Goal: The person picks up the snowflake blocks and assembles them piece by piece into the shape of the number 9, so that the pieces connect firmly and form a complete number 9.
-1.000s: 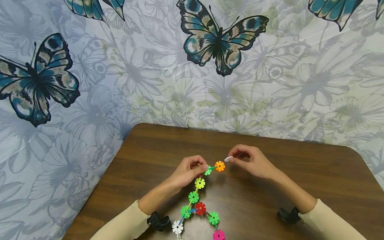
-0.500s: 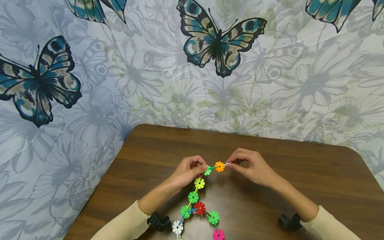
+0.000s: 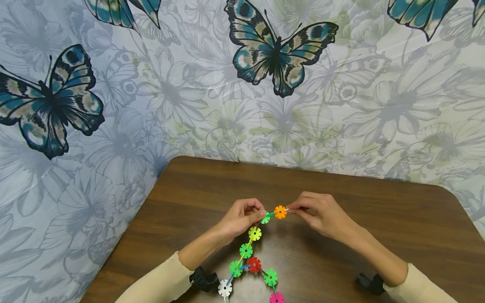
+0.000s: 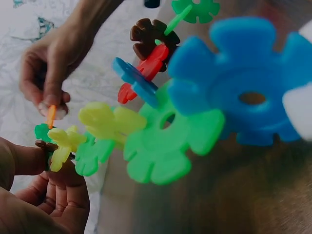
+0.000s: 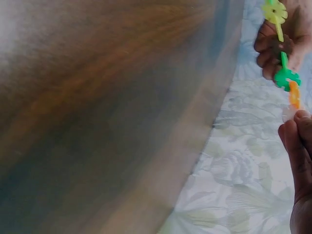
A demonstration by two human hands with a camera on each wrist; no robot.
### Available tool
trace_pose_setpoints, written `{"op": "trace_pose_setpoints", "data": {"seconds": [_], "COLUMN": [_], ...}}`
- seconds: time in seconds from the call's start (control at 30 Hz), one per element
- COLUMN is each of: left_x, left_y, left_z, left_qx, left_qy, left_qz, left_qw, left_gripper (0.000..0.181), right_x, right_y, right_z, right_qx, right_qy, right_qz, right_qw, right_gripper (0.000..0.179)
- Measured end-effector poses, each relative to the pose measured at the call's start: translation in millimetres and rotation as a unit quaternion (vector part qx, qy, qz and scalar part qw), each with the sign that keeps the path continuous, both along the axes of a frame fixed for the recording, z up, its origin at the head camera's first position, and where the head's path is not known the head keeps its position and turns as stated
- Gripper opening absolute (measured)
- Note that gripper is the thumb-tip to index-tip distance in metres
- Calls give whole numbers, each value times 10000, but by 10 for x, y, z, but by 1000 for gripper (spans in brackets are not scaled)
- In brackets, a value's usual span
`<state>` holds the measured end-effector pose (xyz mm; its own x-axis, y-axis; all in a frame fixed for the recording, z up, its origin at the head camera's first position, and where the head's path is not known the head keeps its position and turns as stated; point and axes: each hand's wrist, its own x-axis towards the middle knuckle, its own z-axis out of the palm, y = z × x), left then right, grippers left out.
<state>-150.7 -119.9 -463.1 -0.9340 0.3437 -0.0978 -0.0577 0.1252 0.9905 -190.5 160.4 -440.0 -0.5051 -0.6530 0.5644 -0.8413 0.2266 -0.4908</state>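
Observation:
A chain of notched, flower-shaped plastic discs runs between the hands. My left hand [image 3: 242,216] pinches it near a green disc [image 3: 265,218]; in the left wrist view a brown disc [image 4: 46,146] lies at those fingertips. An orange disc [image 3: 280,212] sticks out at the chain's far end. My right hand [image 3: 322,213] pinches a white disc [image 5: 288,114], edge-on against the orange one; how deep it sits in the notch is hidden by the fingers. Below my left hand the chain continues through a yellow disc [image 3: 255,233] and a lower green disc [image 3: 246,251].
A branch with a red disc [image 3: 254,264] and a pink disc [image 3: 277,297] splits off toward the near side. Another white disc [image 3: 225,288] lies at the lower left. The brown wooden table [image 3: 379,219] meets a butterfly-patterned wall covering [image 3: 182,92] behind.
My right hand has brought the white disc left and down from a gap to the orange disc's edge. My left hand keeps its pinch; both hands have shifted slightly.

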Motion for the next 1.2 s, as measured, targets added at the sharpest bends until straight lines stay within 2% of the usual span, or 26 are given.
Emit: {"op": "trace_pose_setpoints", "data": {"seconds": [0.23,0.43,0.73,0.8,0.87,0.93,1.0,1.07,1.13,1.2], "left_x": [-11,-43,-70,-70,-74,-81,-90,-98,-104,-107], "left_y": [35,31,-10,-34,-58,-77,-94,-118,-140,-155], "left_z": [-45,-15,43,57,64,61,49,36,25,13], "left_qx": [144,-67,-14,-45,-84,-115,-67,2,50,79], "left_qy": [-39,193,38,4,-17,-43,-125,-230,-302,-338], "left_qz": [20,78,-69,-78,-77,-44,35,136,219,289], "left_qw": [9999,9998,10000,10000,9999,9999,9999,9996,9993,9990], "left_gripper": [13,11,12,12,12,12,12,13,14,15], "right_x": [-19,-6,-15,11,64,148,265,420,574,717], "right_y": [1,10,-30,-45,-47,-30,-17,-25,-62,-129], "right_z": [39,-65,-206,-221,-229,-248,-279,-310,-340,-354], "right_qx": [197,328,-491,-611,-679,-643,-499,-165,331,787], "right_qy": [208,244,-299,-555,-1001,-1519,-2116,-2668,-3052,-3131], "right_qz": [164,80,-188,-440,-874,-1339,-1493,-1259,-737,-214], "right_qw": [9995,9991,9982,9956,9888,9772,9646,9553,9489,9462], "right_gripper": [27,24,35,38,40,38,30,22,19,17]}}
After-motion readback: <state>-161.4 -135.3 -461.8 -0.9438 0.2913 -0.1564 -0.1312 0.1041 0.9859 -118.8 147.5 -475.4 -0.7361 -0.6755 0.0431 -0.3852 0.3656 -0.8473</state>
